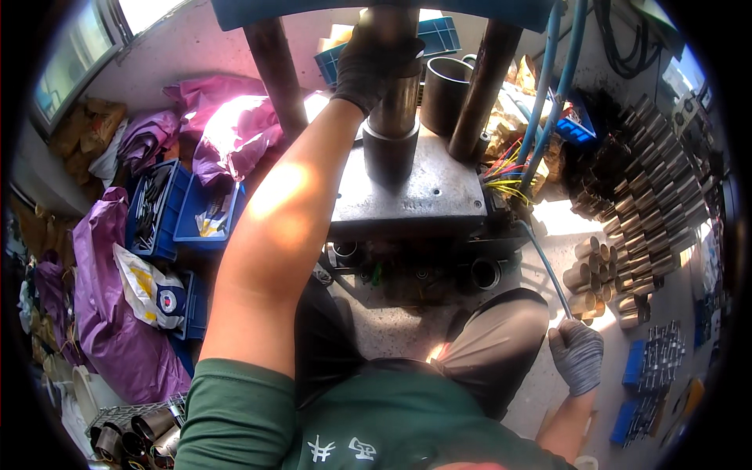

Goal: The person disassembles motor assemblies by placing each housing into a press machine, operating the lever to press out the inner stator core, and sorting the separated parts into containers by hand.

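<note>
My left hand [371, 66], in a dark glove, reaches up under the press head and wraps round a shiny metal cylinder [394, 110]. This cylinder stands upright on a wider dark metal sleeve [390, 153], which rests on the press's steel plate [439, 192]. Low on the right, my right hand [578, 356], in a grey glove, is closed round the end of a long thin metal lever [546, 266] that runs up to the press's side. The top of the cylinder is partly hidden by my glove.
Two dark press columns [276, 74] [492, 82] flank the cylinder. A large open metal ring [448, 90] stands behind. Blue hoses and coloured wires [509, 172] hang at the right. Many metal tubes [654, 204] are stacked farther right. Blue bins [205, 207] and purple sacks [117, 305] sit left.
</note>
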`<control>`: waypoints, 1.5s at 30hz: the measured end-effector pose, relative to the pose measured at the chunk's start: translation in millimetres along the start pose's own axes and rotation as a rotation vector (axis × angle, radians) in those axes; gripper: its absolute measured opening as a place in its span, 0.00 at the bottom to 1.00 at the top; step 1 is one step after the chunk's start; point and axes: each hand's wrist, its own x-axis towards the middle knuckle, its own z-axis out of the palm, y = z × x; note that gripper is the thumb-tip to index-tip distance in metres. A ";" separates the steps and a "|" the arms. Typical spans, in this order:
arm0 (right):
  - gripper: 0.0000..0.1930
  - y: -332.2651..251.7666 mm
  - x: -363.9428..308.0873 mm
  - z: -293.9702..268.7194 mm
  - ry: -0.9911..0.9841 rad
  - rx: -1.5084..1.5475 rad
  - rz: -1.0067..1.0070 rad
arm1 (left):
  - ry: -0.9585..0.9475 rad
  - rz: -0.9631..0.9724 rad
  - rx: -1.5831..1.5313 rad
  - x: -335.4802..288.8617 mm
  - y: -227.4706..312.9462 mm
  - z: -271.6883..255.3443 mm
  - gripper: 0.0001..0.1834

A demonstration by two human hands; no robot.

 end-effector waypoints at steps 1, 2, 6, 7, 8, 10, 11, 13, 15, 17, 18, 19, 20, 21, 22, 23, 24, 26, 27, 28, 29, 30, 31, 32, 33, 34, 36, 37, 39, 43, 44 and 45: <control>0.13 -0.2 -0.2 -0.2 0.000 0.000 0.002 | 0.000 0.003 0.004 0.5 -3.4 0.4 0.49; 0.13 -0.4 -0.4 -0.4 0.004 0.002 0.002 | 0.006 0.126 -0.035 1.0 -8.1 -1.3 0.49; 0.14 0.0 -0.5 -0.5 0.010 -0.012 0.000 | -0.024 0.210 -0.082 1.6 -19.6 1.4 0.47; 0.14 0.3 -0.5 -0.1 0.006 -0.005 0.007 | -0.026 0.211 -0.083 0.5 -21.2 2.4 0.47; 0.14 0.8 -0.4 0.3 -0.005 0.002 0.020 | -0.026 0.212 -0.147 -1.4 -22.3 3.5 0.47; 0.14 1.5 -0.3 1.3 -0.016 0.011 0.034 | -0.027 0.215 -0.211 -3.9 -23.1 4.5 0.48; 0.14 1.8 -0.4 1.7 -0.009 0.008 0.024 | -0.039 0.207 -0.254 -5.7 -23.6 4.8 0.47; 0.14 2.0 -0.6 2.1 -0.002 0.005 0.016 | -0.054 0.200 -0.299 -7.1 -25.0 5.3 0.47; 0.14 1.8 -0.7 2.0 0.011 -0.029 -0.008 | -0.057 0.232 -0.271 -5.9 -27.9 6.3 0.47; 0.14 1.6 -0.5 1.5 0.009 -0.015 0.001 | -0.048 0.243 -0.245 -3.2 -32.6 8.9 0.45; 0.15 1.5 -0.4 1.3 0.013 -0.026 -0.003 | -0.034 0.253 -0.240 -1.8 -35.7 10.8 0.43; 0.15 1.4 -0.2 1.1 0.007 -0.014 0.006 | -0.040 0.244 -0.228 0.5 -38.8 12.6 0.43; 0.15 1.5 -0.2 1.1 0.004 -0.013 0.003 | -0.041 0.252 -0.215 3.2 -41.8 14.5 0.42; 0.15 1.5 -0.2 1.1 0.009 -0.019 -0.007 | -0.043 0.259 -0.202 4.7 -45.2 16.5 0.40; 0.15 1.6 -0.4 1.1 0.000 -0.011 0.002 | -0.045 0.260 -0.202 5.3 -48.7 18.3 0.40; 0.15 1.7 -0.5 1.2 0.005 -0.012 0.003 | -0.056 0.232 -0.247 5.7 -51.8 19.9 0.39; 0.15 1.8 -0.7 1.3 0.018 -0.015 -0.007 | -0.067 0.203 -0.291 6.1 -54.6 21.0 0.38; 0.15 2.1 -0.5 1.4 -0.001 -0.015 0.012 | -0.095 0.165 -0.253 6.9 -59.7 21.3 0.39; 0.15 2.2 -0.1 1.4 0.000 -0.020 0.010 | -0.122 0.127 -0.214 7.3 -61.7 21.3 0.40; 0.15 2.1 0.3 1.4 -0.010 -0.017 0.021 | -0.124 0.128 -0.214 7.6 -63.4 21.8 0.40; 0.15 1.9 0.7 1.2 -0.006 -0.019 0.012 | -0.113 0.135 -0.192 8.0 -64.9 22.5 0.40; 0.15 1.6 0.8 0.7 -0.002 -0.020 0.003 | -0.102 0.143 -0.170 8.4 -66.2 23.5 0.40; 0.15 1.3 1.0 -0.4 -0.001 -0.019 0.004 | -0.103 0.144 -0.170 8.1 -67.6 25.5 0.40; 0.12 1.3 1.1 -2.5 -0.022 -0.007 -0.002 | -0.089 0.164 -0.256 7.6 -69.1 27.9 0.40; 0.10 1.0 1.4 -5.2 -0.029 -0.004 -0.008 | -0.074 0.183 -0.342 7.7 -70.7 29.9 0.40; 0.10 1.0 3.3 -8.6 -0.042 0.006 -0.005 | -0.077 0.184 -0.342 8.3 -72.3 31.6 0.40; 0.11 -0.1 12.7 -17.4 0.026 0.200 0.000 | -0.092 0.166 -0.336 10.9 -75.6 34.1 0.39; 0.16 3.1 23.3 -28.5 -0.008 0.173 -0.046 | -0.096 0.166 -0.336 12.4 -77.3 34.7 0.39; 0.20 7.8 61.0 -47.1 0.098 0.217 -0.133 | -0.140 0.143 -0.415 15.3 -79.9 35.0 0.37; 0.22 11.7 181.2 -78.9 0.653 0.200 -0.246 | -0.187 0.135 -0.444 15.8 -80.7 35.2 0.35; 0.24 11.7 206.3 -86.7 0.686 0.194 -0.231 | -0.179 0.129 -0.503 14.5 -79.9 35.2 0.36; 0.24 11.8 226.6 -92.4 0.688 0.194 -0.232 | -0.173 0.122 -0.561 13.5 -78.7 34.9 0.36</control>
